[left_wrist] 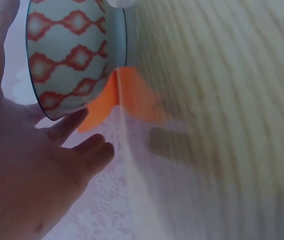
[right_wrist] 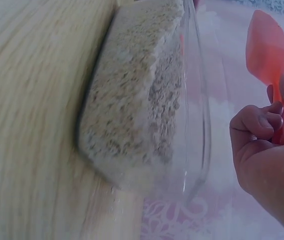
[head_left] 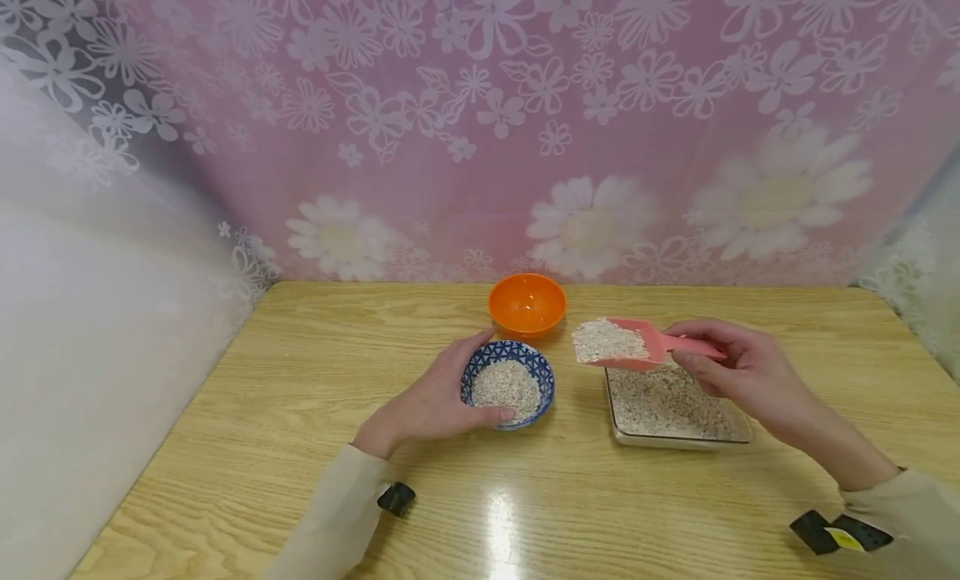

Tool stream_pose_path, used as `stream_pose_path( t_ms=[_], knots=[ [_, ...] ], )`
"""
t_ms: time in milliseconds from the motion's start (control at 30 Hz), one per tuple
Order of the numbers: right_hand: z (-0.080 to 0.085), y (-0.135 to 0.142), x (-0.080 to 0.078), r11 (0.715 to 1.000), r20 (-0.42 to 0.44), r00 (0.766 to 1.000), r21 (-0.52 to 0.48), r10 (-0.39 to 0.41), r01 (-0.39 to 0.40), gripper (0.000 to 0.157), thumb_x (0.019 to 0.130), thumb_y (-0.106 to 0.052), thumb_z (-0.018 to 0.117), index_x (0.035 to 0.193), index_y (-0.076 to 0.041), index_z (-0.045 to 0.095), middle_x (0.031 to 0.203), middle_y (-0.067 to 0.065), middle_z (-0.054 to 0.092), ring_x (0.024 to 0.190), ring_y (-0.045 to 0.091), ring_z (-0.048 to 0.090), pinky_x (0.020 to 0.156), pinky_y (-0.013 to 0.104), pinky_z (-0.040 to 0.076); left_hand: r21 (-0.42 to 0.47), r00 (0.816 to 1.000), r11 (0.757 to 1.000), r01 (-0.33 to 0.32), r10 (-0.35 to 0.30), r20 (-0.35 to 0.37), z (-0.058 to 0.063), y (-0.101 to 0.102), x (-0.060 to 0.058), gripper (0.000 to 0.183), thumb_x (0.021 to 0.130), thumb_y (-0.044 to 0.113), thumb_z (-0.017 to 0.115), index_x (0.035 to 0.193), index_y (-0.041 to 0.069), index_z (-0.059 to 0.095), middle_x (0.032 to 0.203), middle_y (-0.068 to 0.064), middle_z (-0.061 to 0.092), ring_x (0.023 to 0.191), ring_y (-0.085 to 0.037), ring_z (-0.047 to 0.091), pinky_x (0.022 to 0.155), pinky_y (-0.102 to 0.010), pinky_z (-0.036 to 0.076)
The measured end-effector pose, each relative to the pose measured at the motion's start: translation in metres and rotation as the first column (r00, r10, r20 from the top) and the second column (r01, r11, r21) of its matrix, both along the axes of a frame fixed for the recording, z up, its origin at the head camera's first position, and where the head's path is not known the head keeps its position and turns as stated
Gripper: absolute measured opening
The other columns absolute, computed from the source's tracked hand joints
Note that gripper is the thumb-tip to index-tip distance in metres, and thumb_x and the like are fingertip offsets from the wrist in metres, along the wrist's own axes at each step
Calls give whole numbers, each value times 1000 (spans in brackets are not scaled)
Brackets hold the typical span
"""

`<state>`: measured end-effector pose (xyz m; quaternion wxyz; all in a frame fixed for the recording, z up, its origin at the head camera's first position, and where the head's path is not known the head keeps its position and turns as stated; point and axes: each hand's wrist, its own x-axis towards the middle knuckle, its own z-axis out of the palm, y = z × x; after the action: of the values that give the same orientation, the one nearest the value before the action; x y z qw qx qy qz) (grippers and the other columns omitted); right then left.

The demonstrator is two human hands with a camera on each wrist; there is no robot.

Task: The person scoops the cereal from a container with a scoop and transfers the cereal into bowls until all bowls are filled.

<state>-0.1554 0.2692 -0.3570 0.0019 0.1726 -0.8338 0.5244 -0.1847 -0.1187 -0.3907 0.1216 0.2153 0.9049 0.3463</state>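
My left hand (head_left: 442, 392) holds a small bowl (head_left: 546, 380), its thumb over the near rim and the fingers round the left side. Blue and white patterning covers the bowl's inside, and oat flakes (head_left: 504, 388) lie in it. The left wrist view shows the bowl's outer wall (left_wrist: 74, 55), white with red motifs. With my right hand (head_left: 738, 363) I grip the handle of a pink scoop (head_left: 637, 334), heaped with flakes. The scoop is raised above the back left corner of a clear rectangular container (head_left: 637, 438) of oats; its underside faces the right wrist view.
An orange bowl (head_left: 527, 305) stands just behind the patterned bowl. All of it rests on a wood-grain table (head_left: 300, 380). A pink floral cloth (head_left: 450, 147) hangs along the table's back edge.
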Motion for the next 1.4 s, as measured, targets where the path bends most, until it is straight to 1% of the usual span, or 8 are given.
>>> stream_pose_path(
  t_ms=[167,267,467,700,800,933,1200,1400],
  knots=[
    [4,-12,-3,999,15,1000,46,5,-6,26,102,-11,63,128,-12,65,79,-5,60,59,20,45,50,34,40,-2,996,999,41,-40,75,-4,-3,-1,120,74,58,85,165,30,13,170,-2,24,155,-29,28,121,-60,30],
    [7,-19,-5,997,17,1000,79,12,-14,27,102,-14,64,128,-12,65,84,-2,66,60,19,47,50,34,40,6,995,998,62,-62,84,-6,-4,-2,122,74,56,87,166,29,11,169,-2,24,154,-30,28,121,-60,30],
    [14,-35,-9,988,-16,999,153,33,-31,24,100,-18,68,124,-16,68,80,5,61,59,17,46,51,31,40,52,989,994,97,-102,110,-9,-5,-6,122,76,52,87,165,28,9,167,-1,28,150,-27,33,122,-56,32],
    [18,-53,-16,969,-32,996,238,78,-68,24,98,-16,70,122,-16,71,106,4,71,74,11,55,61,25,45,62,986,993,97,-104,134,-7,-5,-6,120,76,50,87,165,30,8,165,-1,30,149,-28,35,122,-55,32],
    [19,-61,-19,962,-29,995,259,97,-87,22,97,-17,71,119,-16,72,103,3,71,76,10,57,64,25,47,57,985,994,93,-100,141,-7,-5,-6,120,77,51,86,165,31,7,165,-1,29,149,-29,33,121,-56,32],
    [18,-72,-23,951,-71,989,290,131,-105,19,96,-16,73,115,-17,73,97,-1,72,74,9,56,65,24,47,54,985,995,90,-97,146,-8,-5,-6,120,76,51,86,165,32,8,165,-1,28,149,-30,32,121,-56,32],
    [26,-93,-28,904,-218,949,410,229,-124,18,95,-15,74,113,-18,75,101,-5,74,77,8,57,69,25,49,45,986,994,96,-101,130,-9,-6,-8,119,76,52,86,164,32,9,165,-1,30,148,-28,34,121,-56,33],
    [35,-101,-30,845,-301,910,527,284,-90,17,92,-9,75,109,-12,74,95,-3,72,77,9,55,68,27,48,26,986,995,94,-97,132,-8,-6,-7,120,76,55,85,165,32,7,166,-2,28,149,-30,33,120,-56,33]
  ],
)
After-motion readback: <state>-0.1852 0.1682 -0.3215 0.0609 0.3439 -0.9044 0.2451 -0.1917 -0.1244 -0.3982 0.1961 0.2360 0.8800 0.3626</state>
